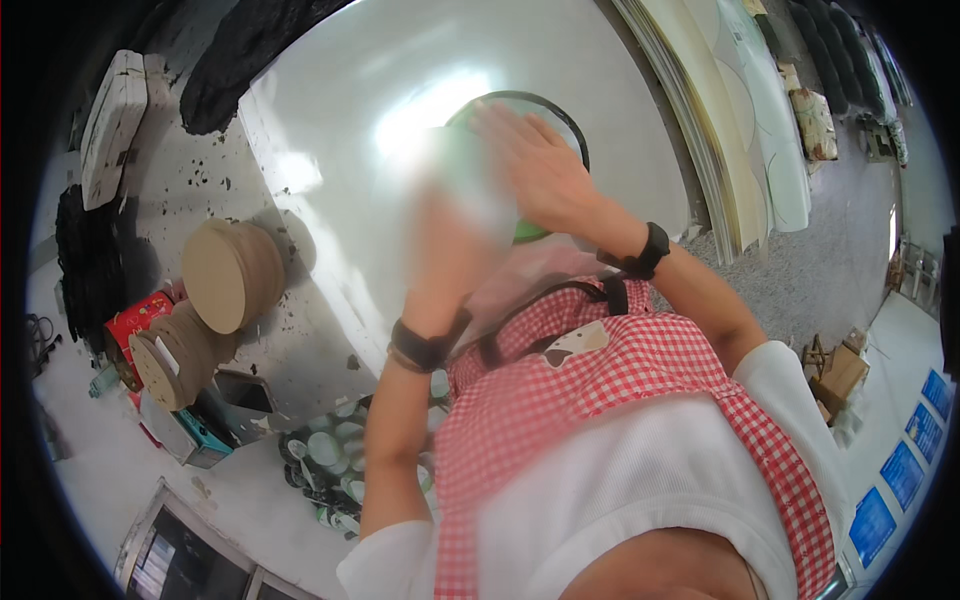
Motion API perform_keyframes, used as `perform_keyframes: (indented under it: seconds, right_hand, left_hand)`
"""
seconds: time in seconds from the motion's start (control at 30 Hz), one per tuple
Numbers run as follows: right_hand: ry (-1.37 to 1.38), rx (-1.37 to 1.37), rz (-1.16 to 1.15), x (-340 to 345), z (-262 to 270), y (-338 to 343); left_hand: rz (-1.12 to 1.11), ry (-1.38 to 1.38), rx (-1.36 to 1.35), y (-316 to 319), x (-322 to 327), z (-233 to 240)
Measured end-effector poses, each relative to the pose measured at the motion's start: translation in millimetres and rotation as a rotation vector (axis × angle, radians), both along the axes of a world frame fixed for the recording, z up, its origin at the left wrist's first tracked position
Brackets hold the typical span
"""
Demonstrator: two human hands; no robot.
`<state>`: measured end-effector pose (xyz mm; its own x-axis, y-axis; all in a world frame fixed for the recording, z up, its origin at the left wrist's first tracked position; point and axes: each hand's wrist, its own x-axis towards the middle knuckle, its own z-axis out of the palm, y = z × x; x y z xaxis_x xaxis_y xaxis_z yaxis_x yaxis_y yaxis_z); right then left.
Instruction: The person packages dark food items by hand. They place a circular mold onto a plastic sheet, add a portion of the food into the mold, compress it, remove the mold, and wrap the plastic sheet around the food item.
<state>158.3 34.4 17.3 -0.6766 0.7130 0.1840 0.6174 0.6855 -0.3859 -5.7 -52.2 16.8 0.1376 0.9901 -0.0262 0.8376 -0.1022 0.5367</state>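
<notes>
A round, pale green piece with a black rim [581, 139] lies on the white tabletop [352, 97]. My right hand [540, 169] rests over it, palm down, with its fingers stretched out and fairly close together. Beside it on the left is my left hand [454, 240], heavily blurred, so its fingers and anything in them cannot be made out. A pale greenish blur covers the area at its fingertips. Part of a bright green edge [529, 230] shows below my right hand. Both wrists wear dark bands.
To the left stand stacks of round, tan discs [214, 277], a red box [139, 319] and a phone [245, 390]. Black material [232, 67] lies at the upper left. Large pale sheets [709, 127] are stacked on the right. Many small round pieces [326, 450] are heaped at the lower left.
</notes>
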Motion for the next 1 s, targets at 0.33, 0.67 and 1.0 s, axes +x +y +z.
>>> perform_keyframes:
  seconds: [0.33, 0.67, 1.0]
  right_hand:
    - [-0.009, 0.160, 0.178, -10, 16, -24]
    - [-0.120, -0.297, -0.119, 74, 35, 44]
    - [-0.012, -0.174, -0.397, 142, 81, 2]
  left_hand:
    - [0.655, -1.009, 0.250, 24, 21, -35]
    - [-0.006, 0.187, 0.154, 23, 80, 27]
    - [-0.292, 0.142, -0.164, 22, 94, 157]
